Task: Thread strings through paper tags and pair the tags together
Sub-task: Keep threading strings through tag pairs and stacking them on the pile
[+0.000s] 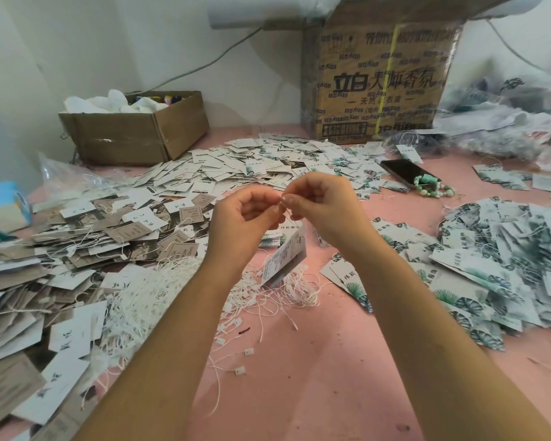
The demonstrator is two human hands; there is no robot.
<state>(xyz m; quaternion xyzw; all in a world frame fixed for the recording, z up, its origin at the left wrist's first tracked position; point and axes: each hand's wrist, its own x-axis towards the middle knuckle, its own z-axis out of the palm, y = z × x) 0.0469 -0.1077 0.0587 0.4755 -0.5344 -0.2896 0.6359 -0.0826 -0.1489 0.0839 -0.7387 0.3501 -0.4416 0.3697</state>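
My left hand (242, 222) and my right hand (323, 208) meet above the middle of the pink table (315, 377), fingertips together, pinching a thin white string (287, 214). White paper tags (285, 257) hang from that string just below my hands, tilted. A tangle of loose white strings (268, 294) with small plastic ends lies under them. Brown and white tags (77, 249) are heaped at the left. Leaf-printed tags (506, 259) are piled at the right. More tags (261, 163) spread across the back.
An open low cardboard box (134, 135) sits at the back left, a tall printed carton (379, 74) at the back centre. A black phone (406, 171) and a green bead bracelet (433, 187) lie at the right. Plastic bags (506, 122) fill the far right corner.
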